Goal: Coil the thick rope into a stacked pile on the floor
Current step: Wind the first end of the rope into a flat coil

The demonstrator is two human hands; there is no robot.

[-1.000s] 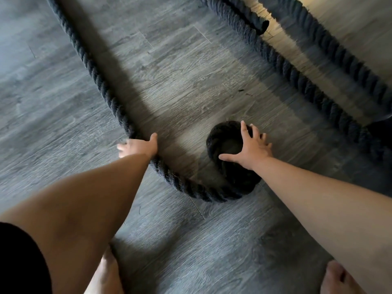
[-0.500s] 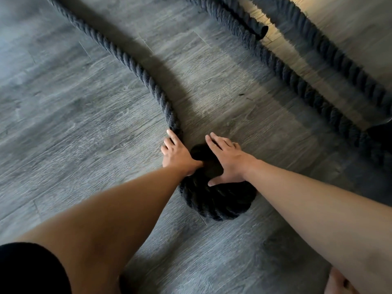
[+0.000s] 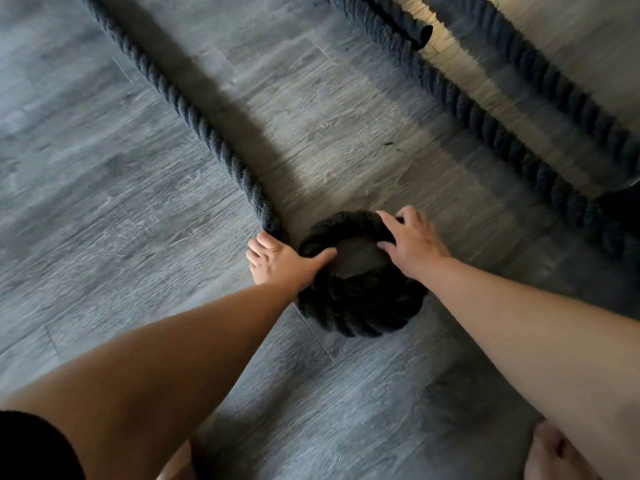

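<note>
The left hand (image 3: 280,261) has its fingers curled round the thick dark twisted rope (image 3: 194,116) where the free length meets the coil (image 3: 360,306), with the thumb laid across the near-left rim. The right hand (image 3: 412,247) grips the far-right rim, fingers hooked over the outside and thumb inside the central opening. The coil, a small tight ring of a few stacked turns, sits on the grey wood-plank floor (image 3: 104,209) directly between the two hands.

We judge the risks as follows:

- **Spring-out.** The ring is narrow for so stiff a rope. If either hand lets go before the next turn is seated, the top turn may spring outward and the stack slump.
- **Sideways pull.** The free length runs straight away to the upper left. Dragging it round may pull the whole coil sideways unless the right hand braces it.
- **Kinks.** The further rope lengths (image 3: 485,119) lie well apart at the upper right. We cannot tell how they connect, so a kink may arrive with the slack.
</note>
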